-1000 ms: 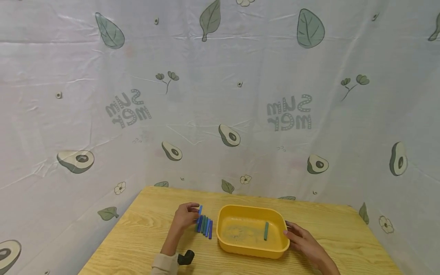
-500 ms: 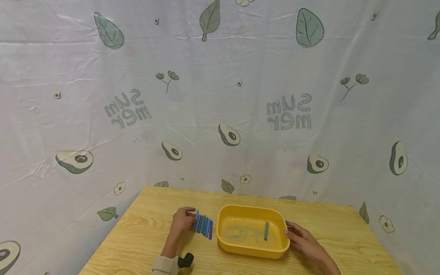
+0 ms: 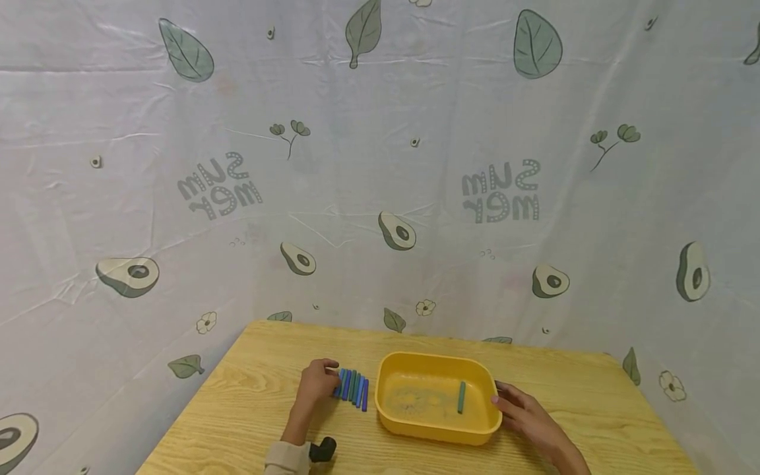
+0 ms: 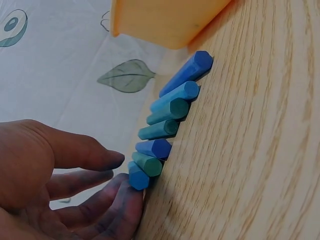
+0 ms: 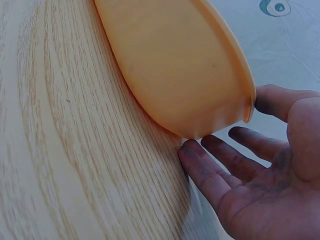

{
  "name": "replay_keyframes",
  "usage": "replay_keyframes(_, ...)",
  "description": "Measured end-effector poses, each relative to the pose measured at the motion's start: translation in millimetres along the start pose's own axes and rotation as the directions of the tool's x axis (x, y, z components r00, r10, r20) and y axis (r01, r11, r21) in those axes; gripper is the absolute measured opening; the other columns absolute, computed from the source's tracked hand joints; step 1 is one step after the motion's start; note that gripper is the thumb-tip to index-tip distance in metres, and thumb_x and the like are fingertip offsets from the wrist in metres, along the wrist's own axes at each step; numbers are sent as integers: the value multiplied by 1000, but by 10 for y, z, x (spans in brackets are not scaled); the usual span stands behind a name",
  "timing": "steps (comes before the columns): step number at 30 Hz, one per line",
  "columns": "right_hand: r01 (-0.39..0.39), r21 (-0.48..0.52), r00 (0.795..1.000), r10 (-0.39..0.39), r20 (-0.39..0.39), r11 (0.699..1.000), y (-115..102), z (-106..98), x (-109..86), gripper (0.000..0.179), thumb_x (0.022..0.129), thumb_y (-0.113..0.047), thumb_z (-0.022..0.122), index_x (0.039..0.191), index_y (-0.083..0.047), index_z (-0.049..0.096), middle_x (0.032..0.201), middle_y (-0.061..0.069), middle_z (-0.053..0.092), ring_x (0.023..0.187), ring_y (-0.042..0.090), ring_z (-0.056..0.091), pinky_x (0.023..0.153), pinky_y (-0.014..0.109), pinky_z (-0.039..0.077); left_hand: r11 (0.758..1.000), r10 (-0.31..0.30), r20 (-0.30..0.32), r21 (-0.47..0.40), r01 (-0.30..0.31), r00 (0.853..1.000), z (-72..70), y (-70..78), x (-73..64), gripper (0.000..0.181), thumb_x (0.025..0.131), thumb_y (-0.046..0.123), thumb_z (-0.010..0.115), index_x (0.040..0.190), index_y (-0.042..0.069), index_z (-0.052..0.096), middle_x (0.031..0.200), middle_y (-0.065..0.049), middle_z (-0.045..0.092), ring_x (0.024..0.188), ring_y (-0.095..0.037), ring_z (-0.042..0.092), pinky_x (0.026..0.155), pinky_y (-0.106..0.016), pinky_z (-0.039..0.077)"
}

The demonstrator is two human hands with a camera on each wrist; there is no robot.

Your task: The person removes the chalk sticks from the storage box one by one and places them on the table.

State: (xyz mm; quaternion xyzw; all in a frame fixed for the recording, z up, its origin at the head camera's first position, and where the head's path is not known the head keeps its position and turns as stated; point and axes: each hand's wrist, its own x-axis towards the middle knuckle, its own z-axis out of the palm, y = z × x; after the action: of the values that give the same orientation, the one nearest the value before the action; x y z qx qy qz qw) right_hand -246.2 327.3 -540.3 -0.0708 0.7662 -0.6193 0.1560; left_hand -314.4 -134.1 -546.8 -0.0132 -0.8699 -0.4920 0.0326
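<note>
Blue and green chalk sticks (image 3: 354, 388) lie side by side in a slanted row on the table, left of a yellow plastic tub (image 3: 439, 434). My left hand (image 3: 317, 380) is at the row's left end. In the left wrist view its lower fingers (image 4: 131, 202) touch the outermost blue chalk stick (image 4: 139, 179), while the thumb and index finger stay apart from it. A single green chalk stick (image 3: 461, 398) lies inside the tub. My right hand (image 3: 525, 415) rests against the tub's right end, fingertips low on the wall and thumb (image 5: 270, 100) at the rim.
Bluish dust marks the tub's floor. A black wrist mount (image 3: 322, 450) juts from the left sleeve (image 3: 286, 456) over the wooden table (image 3: 368, 458). Behind the table hangs a pale printed curtain (image 3: 356, 178).
My left hand has brought a light blue chalk stick down to the row's left end, and its fingers have loosened from it. The right hand and tub keep their place.
</note>
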Motion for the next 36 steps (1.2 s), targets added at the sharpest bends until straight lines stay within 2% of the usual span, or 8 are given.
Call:
replay_keyframes(8, -7, 2, 1000, 7, 12, 1000, 7, -23, 15, 75, 118, -33, 44, 165, 16, 12, 162, 42, 35, 135, 35, 64, 106, 46, 59, 999, -24, 7, -31, 24, 1000, -22, 25, -27, 45, 87, -4, 67, 131, -14, 68, 103, -23, 78, 68, -15, 61, 58, -29, 48)
replay_keyframes(14, -8, -1, 1000, 8, 11, 1000, -3, -16, -3, 76, 117, -34, 45, 165, 16, 13, 162, 42, 35, 135, 33, 64, 106, 44, 60, 998, -18, 9, -53, 18, 1000, -33, 22, -38, 46, 86, -3, 67, 132, -14, 68, 104, -24, 78, 64, -13, 59, 55, -28, 47)
replay_keyframes(18, -2, -2, 1000, 2, 11, 1000, -7, -12, -10, 76, 117, -34, 46, 165, 15, 13, 162, 42, 35, 135, 34, 64, 106, 44, 60, 1000, -12, -6, -29, 12, 1000, -41, 35, -22, 45, 87, -1, 69, 131, -11, 69, 104, -22, 79, 72, -17, 67, 59, -31, 52)
replay_keyframes(23, 8, -13, 1000, -8, 6, 1000, -16, -8, -10, 77, 116, -34, 47, 165, 16, 15, 161, 42, 36, 135, 35, 64, 105, 43, 60, 1000, 29, -7, -5, -29, 1000, -38, 105, -17, 42, 91, 5, 71, 131, -9, 71, 107, -23, 79, 89, -28, 75, 70, -37, 60)
replay_keyframes(27, 27, -17, 1000, -27, 9, 999, -19, -11, -12, 76, 116, -33, 47, 164, 17, 15, 162, 43, 34, 136, 37, 63, 104, 42, 60, 996, 51, 11, -67, -50, 999, -24, 219, -47, 44, 94, 9, 72, 134, -10, 68, 110, -24, 78, 92, -34, 76, 73, -42, 64)
replay_keyframes(32, 37, -9, 999, -37, 17, 999, -18, -15, -23, 75, 117, -32, 46, 164, 16, 14, 163, 43, 33, 136, 38, 63, 104, 40, 61, 980, 31, 33, -198, -24, 999, 23, 380, -98, 47, 97, 13, 74, 138, -9, 66, 113, -23, 76, 99, -38, 76, 80, -46, 66)
replay_keyframes(36, 37, -6, 999, -37, 21, 999, -7, -6, -25, 75, 117, -33, 46, 164, 16, 15, 162, 42, 34, 137, 38, 63, 104, 41, 60, 971, 34, 48, -240, -22, 998, 80, 496, -119, 47, 97, 13, 75, 138, -8, 66, 114, -23, 77, 101, -39, 76, 82, -45, 67)
